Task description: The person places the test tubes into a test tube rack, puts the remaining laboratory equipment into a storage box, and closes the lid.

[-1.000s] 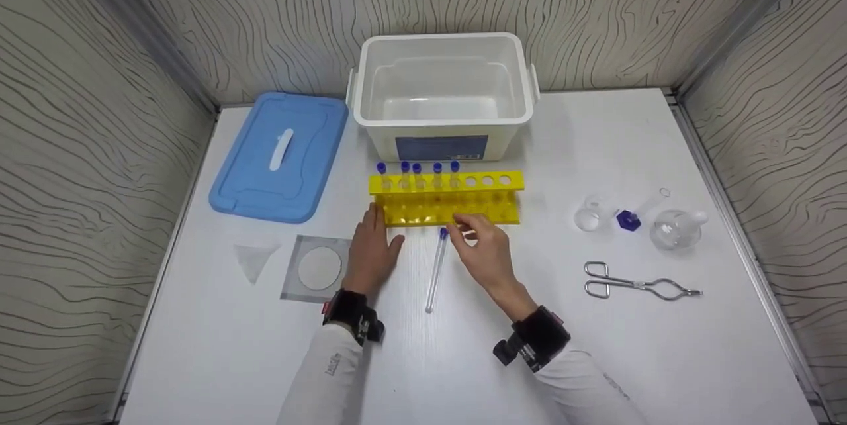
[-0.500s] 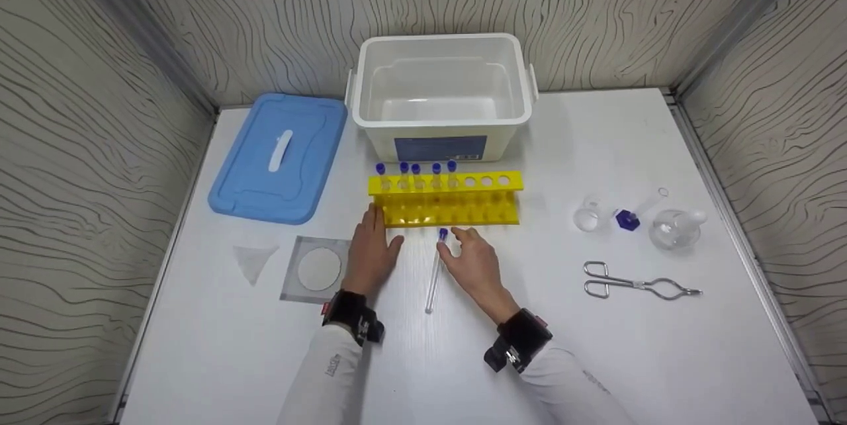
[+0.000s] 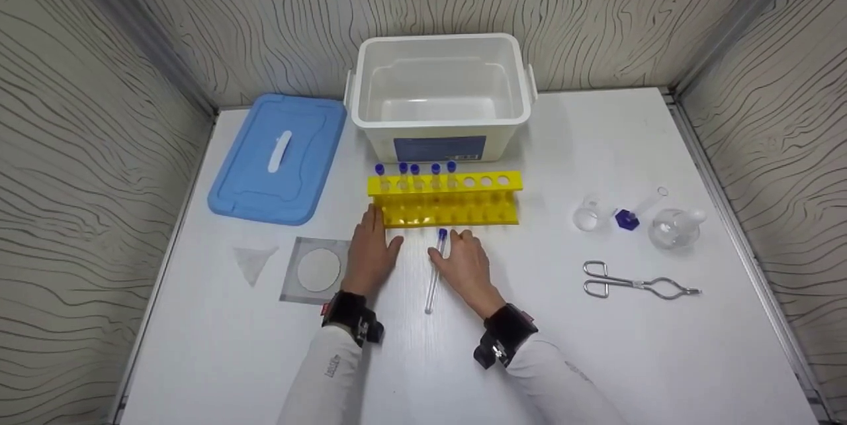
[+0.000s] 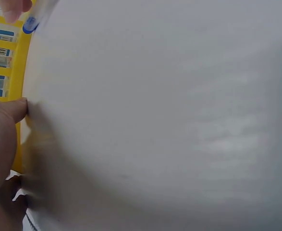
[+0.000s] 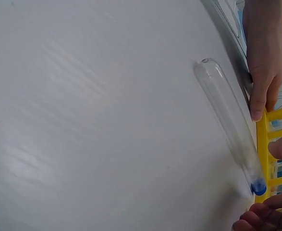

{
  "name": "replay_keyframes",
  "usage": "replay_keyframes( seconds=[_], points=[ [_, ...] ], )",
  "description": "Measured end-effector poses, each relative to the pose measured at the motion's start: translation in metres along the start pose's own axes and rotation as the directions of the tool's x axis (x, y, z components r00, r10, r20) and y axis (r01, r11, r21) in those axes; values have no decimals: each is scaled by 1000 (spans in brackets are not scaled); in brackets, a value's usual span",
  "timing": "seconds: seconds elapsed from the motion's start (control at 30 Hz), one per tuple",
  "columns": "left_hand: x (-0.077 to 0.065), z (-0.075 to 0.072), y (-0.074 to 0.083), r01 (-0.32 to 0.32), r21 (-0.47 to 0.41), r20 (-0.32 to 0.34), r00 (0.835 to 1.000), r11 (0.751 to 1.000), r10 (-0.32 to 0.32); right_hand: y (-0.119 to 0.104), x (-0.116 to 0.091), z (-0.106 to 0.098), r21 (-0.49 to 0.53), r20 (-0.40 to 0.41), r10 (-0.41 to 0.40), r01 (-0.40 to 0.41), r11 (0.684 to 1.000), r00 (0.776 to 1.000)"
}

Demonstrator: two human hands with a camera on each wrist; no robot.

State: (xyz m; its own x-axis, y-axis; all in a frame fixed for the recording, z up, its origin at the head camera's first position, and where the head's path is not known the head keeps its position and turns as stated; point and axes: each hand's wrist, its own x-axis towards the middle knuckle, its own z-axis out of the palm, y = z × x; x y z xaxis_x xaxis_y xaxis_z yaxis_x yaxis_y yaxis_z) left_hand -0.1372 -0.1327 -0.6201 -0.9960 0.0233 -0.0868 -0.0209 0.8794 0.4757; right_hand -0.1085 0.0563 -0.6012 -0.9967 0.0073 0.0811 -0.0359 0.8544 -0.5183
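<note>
A clear test tube with a blue cap (image 3: 433, 289) lies on the white table before the yellow test tube rack (image 3: 463, 203). Several blue-capped tubes stand in the rack's left holes. My right hand (image 3: 468, 266) hovers at the capped end, thumb and fingers spread to either side of the tube. In the right wrist view a gap shows between the fingertips (image 5: 258, 214) and the blue cap (image 5: 259, 186). My left hand (image 3: 370, 249) rests by the rack's left end, fingers straight against it; its thumb (image 4: 19, 109) overlaps the yellow edge in the left wrist view.
Behind the rack stands a white plastic box (image 3: 440, 124), with its blue lid (image 3: 304, 160) to the left. A funnel (image 3: 253, 263) and bagged round filter paper (image 3: 319, 270) lie left. At right are a small beaker (image 3: 586, 218), a blue-based cylinder (image 3: 627, 219), a flask (image 3: 673, 230) and tongs (image 3: 638, 284).
My right hand has come down and leftward from the rack's front edge to the lying test tube, its fingers opening out. The left hand and the tube have stayed in place.
</note>
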Motion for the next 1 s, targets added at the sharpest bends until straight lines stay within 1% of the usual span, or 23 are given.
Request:
replay_keyframes(
  seconds=[0.27, 0.47, 0.53, 0.77, 1.0],
  points=[
    [-3, 0, 0, -13, -3, -17, 1000, 1000, 13, -1, -1, 8, -14, 6, 3, -3, 1000, 1000],
    [-1, 1, 0, 12, 3, 6, 1000, 1000, -12, -2, -1, 10, -49, 30, -20, 22, 999, 999],
    [-1, 1, 0, 24, 8, 14, 1000, 1000, -24, -2, -1, 10, -55, 25, -30, 32, 998, 999],
    [0, 2, 0, 42, 5, 31, 999, 999, -42, 1, 2, 5, -21, 14, -39, 39, 999, 999],
    [1, 1, 0, 52, 0, 37, 998, 999, -52, 4, 5, -1, 11, 38, -59, 58, 998, 998]
  ],
)
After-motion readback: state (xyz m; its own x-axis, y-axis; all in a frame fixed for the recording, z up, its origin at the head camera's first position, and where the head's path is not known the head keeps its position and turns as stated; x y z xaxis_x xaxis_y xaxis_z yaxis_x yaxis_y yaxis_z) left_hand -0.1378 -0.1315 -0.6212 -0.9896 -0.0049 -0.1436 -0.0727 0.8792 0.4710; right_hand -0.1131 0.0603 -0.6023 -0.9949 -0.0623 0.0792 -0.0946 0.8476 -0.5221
